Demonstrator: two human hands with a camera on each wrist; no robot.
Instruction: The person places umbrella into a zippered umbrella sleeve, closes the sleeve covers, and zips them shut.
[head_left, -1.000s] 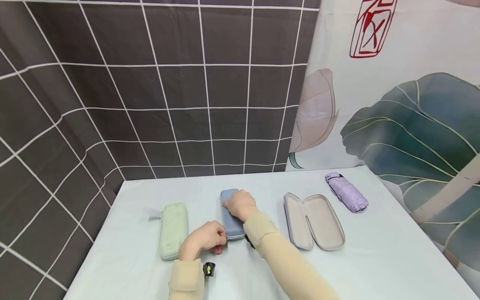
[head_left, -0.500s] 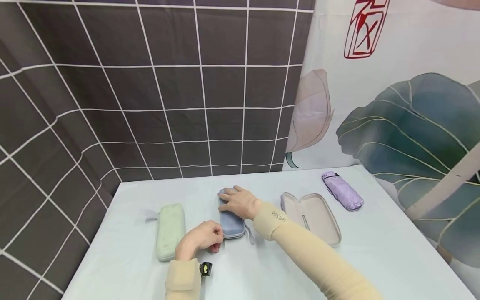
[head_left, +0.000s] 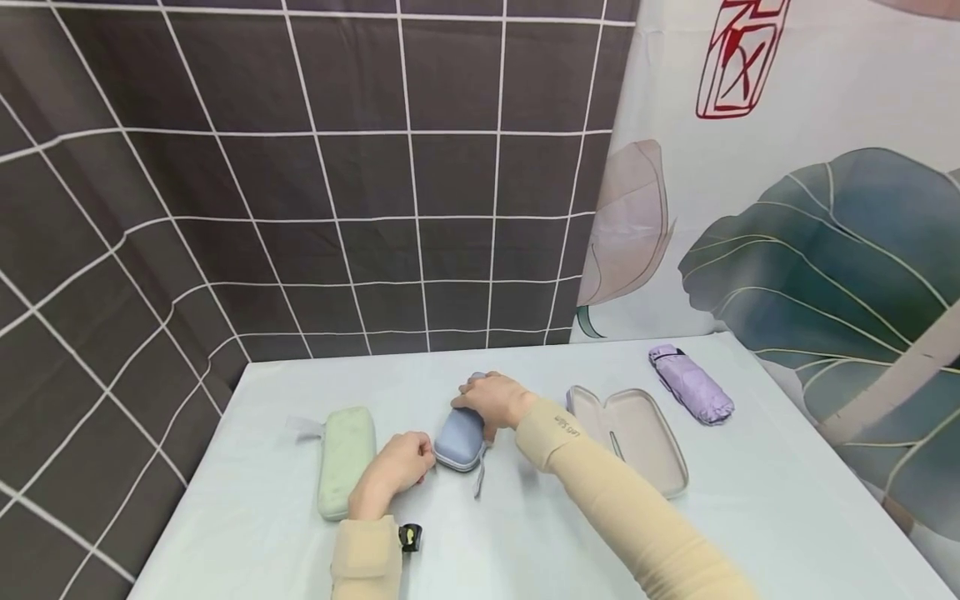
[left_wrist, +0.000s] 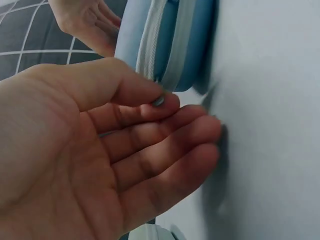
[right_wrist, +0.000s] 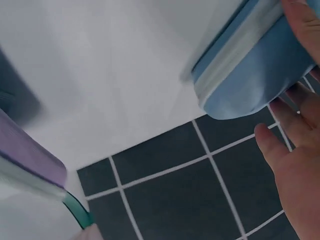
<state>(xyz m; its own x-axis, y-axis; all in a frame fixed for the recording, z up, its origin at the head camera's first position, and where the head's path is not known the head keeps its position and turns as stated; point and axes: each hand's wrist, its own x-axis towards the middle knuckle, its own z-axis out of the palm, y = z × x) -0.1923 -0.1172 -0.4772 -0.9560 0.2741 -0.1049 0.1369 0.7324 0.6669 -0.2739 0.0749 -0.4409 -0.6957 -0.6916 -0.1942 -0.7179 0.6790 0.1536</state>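
Observation:
A blue zippered pencil case [head_left: 459,439] lies angled at the middle of the table, its wrist strap [head_left: 480,479] hanging from the near end. My right hand [head_left: 497,400] holds the case from above, thumb on one side and fingers on the other. At the near left corner my left hand [head_left: 399,464] pinches a small metal zipper pull [left_wrist: 158,101] between thumb and forefinger. The left wrist view shows pale zipper tape [left_wrist: 150,45] along the blue case. A green pencil case [head_left: 347,463] lies just left of my left hand.
An opened pencil case [head_left: 648,442] with a beige inside lies to the right, partly behind my right sleeve [head_left: 630,500]. A folded purple umbrella [head_left: 690,383] is near the table's back right. Dark gridded cloth [head_left: 450,175] hangs behind the white table [head_left: 270,400].
My right hand has gone from fingers spread on top to gripping the blue case. The case has turned, its near end swinging left. My left hand has shifted slightly up and left.

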